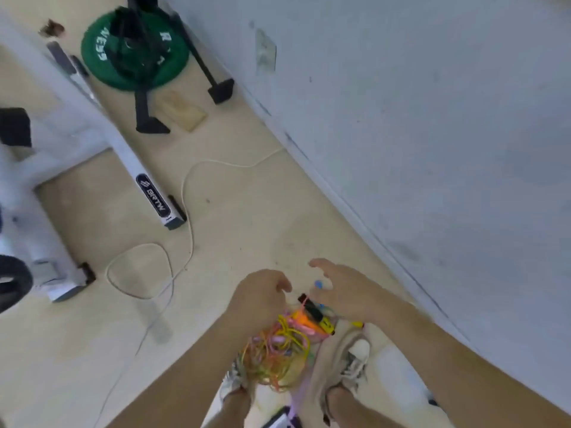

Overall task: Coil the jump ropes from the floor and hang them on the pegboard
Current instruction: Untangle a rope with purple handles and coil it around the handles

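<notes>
Beige floor [247, 211] along grey wall [432, 118]. Step in hand, likely: gathering, with coiling not yet begun. Ropes [278, 356] in loose multicolour tangle at bottom centre, between forearms and over shoes [355, 359]; lying on floor or lifted, cannot tell. Handles [312, 313], black and orange, at top of tangle, just under both hands.

Left hand [259, 293] over tangle, fingers curled; pinching a strand or not, cannot tell. Right hand [343, 295] spread, fingers apart, nothing visibly held, hovering just above handles.

Next, probably: take one handle, draw a single rope out of the knot, then loop into an even coil. Calls for slow teasing, not yanking, with thin cords likely to snag on each other. Pegboard not in view; needs finding before any hanging.

Around: white cable [186, 211] looping over floor near tangle, easy to mistake for rope or to trip on. White frame [148, 186] to left. Green plate [133, 50] and black rack [200, 61] further off by wall, well apart from hands.
</notes>
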A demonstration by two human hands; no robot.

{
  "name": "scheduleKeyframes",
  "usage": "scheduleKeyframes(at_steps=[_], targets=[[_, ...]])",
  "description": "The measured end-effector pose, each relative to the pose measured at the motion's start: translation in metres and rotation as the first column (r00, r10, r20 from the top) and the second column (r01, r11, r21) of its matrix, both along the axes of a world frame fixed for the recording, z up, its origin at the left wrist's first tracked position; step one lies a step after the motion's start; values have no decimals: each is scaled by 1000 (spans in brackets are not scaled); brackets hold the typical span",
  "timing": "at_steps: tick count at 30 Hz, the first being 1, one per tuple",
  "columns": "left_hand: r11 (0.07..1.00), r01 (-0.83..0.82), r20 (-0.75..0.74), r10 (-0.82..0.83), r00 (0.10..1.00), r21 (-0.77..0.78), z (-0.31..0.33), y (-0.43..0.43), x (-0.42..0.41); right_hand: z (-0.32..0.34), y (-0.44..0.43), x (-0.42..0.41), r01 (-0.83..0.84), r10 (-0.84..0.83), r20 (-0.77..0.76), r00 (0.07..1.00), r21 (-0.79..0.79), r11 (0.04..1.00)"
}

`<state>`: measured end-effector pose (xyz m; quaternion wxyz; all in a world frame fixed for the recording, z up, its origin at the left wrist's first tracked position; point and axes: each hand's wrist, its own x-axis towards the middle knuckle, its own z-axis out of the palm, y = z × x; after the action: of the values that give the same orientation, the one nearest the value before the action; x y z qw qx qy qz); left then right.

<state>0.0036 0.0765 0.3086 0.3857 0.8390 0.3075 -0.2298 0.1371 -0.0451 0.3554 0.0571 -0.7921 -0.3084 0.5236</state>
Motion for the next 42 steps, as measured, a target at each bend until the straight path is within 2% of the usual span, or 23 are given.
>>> scheduleKeyframes(at_steps=[3,5,7,10,12,13,14,15,16,17,19,21,22,24,25,27,30,34,36,38,40,41,42], targets=[[995,-83,-146,75,986,-55,-130,-20,-39,-130,-31,-39,227,-235,-96,967,-87,970],[994,-80,-177,65,982,-75,-204,-33,-62,-202,-52,-64,390,-410,-138,901,-152,908],[993,-72,-179,54,982,-94,-267,-46,-81,-261,-69,-84,561,-601,-212,771,-222,798],[998,0,-269,-15,963,-56,-339,-63,-103,-325,-92,-104,770,-825,-227,518,-297,565],[991,-77,-277,44,960,-109,-367,-69,-109,-364,-106,-118,855,-908,-197,369,-311,415],[967,-185,-280,131,951,-176,-374,-71,-108,-382,-111,-126,881,-939,-216,268,-339,330],[913,-314,-292,236,927,-259,-378,-72,-106,-393,-110,-133,897,-956,-266,121,-382,220],[833,-436,-326,331,886,-339,-380,-76,-103,-400,-108,-139,893,-946,-324,-26,-432,123],[745,-529,-369,396,841,-407,-383,-80,-101,-403,-104,-142,875,-924,-361,-126,-479,68],[668,-588,-411,427,805,-456,-375,-85,-95,-400,-97,-142,852,-899,-393,-191,-521,47],[556,-676,-440,513,737,-484,-355,-91,-84,-385,-80,-134,856,-842,-491,-223,-512,72],[442,-745,-373,666,646,-500,-319,-87,-64,-357,-60,-109,893,-790,-588,-174,-432,125],[384,-751,-311,738,599,-537,-299,-82,-52,-337,-49,-91,915,-768,-632,-106,-365,175],[376,-670,-137,802,581,-640,-239,-67,-24,-285,-27,-53,944,-727,-680,98,-167,284],[431,-613,-26,805,593,-662,-206,-60,-11,-255,-18,-34,951,-695,-694,191,-44,305],[553,-499,206,781,590,-667,-136,-52,7,-185,-11,-3,941,-625,-708,328,186,283],[679,-451,482,731,483,-580,-45,-46,22,-87,-21,22,896,-509,-740,439,401,190],[792,-431,685,600,413,-433,43,-49,8,-22,-49,33,882,-381,-806,453,468,59],[815,-509,763,508,401,-275,54,-50,-1,-19,-57,32,887,-385,-808,447,457,69],[795,-595,790,438,429,-118,43,-47,-5,-28,-60,24,857,-524,-690,499,484,179],[804,-595,759,385,525,4,19,-45,-2,-48,-63,13,718,-662,-346,665,541,438],[821,-568,737,346,581,62,7,-45,1,-56,-64,6,625,-671,-146,727,544,559],[835,-543,720,327,612,82,-4,-45,6,-67,-64,1,538,-641,-19,767,563,627]])
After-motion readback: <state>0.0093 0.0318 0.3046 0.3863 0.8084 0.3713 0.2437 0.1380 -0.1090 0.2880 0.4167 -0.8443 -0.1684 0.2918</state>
